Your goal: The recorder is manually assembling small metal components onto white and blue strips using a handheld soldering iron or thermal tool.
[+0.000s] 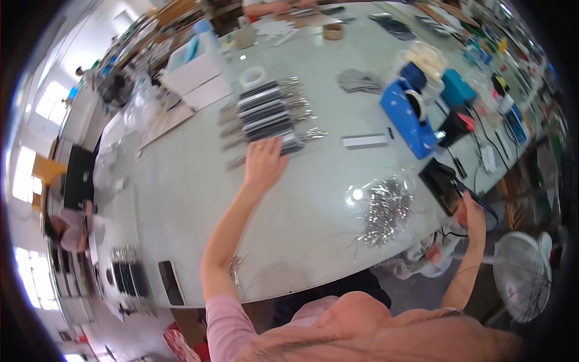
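- Left hand at the near end of a stack of striped strips, black, grey and white, left of centre on the pale surface. Fingers laid over the strips; cannot tell whether they pinch or only rest.
- Silvery fringe juts from both sides of the stack.
- Right hand at the right edge of the surface, fingers against a dark rectangular object; cannot tell how firmly they close on it.
- Loose heap of silver tinsel left of the right hand, shiny and tangled.
- Beyond the heap, a short grey-and-white strip lies flat, apart from the stack.
- Blue tape dispenser farther right; grey gloves to its left.
- White ring-shaped roll just past the stack's far end; white box to the left of that.
- Near left: a dark-screened phone, with a second, darker bundle beside it.
- Far side: another person's hands at the surface's edge.
- White fan at lower right, off the surface.
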`<act>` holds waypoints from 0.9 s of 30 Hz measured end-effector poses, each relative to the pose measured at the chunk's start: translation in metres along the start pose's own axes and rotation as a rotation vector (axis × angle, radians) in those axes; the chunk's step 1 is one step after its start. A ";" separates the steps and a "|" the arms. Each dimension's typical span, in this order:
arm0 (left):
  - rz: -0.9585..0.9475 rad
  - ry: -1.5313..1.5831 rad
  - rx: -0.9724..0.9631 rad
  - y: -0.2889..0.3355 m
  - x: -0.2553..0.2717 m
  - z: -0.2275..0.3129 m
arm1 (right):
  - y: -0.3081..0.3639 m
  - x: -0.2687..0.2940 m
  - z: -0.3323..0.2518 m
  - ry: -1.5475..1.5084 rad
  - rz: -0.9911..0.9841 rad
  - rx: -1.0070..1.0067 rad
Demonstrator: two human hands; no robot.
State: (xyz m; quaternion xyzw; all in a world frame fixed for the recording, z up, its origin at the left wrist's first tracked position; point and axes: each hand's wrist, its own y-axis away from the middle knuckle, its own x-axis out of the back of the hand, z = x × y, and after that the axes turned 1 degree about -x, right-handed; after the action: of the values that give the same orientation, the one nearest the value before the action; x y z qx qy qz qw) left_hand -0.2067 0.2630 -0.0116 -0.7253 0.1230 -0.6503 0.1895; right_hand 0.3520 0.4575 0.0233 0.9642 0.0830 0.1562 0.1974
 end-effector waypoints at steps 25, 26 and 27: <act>0.060 -0.005 -0.049 0.008 0.007 0.001 | -0.026 -0.439 -0.151 1.010 -0.544 1.509; 0.041 0.013 -0.049 0.007 0.009 0.001 | -0.027 -0.439 -0.151 0.993 -0.555 1.513; 0.043 0.011 -0.051 0.007 0.011 0.000 | -0.028 -0.439 -0.151 0.975 -0.565 1.517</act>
State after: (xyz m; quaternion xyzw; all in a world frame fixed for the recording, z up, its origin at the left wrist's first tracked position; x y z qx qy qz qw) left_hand -0.2053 0.2522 -0.0045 -0.7234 0.1560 -0.6469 0.1843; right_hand -0.1130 0.4393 0.0258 0.6078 0.4666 0.3929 -0.5085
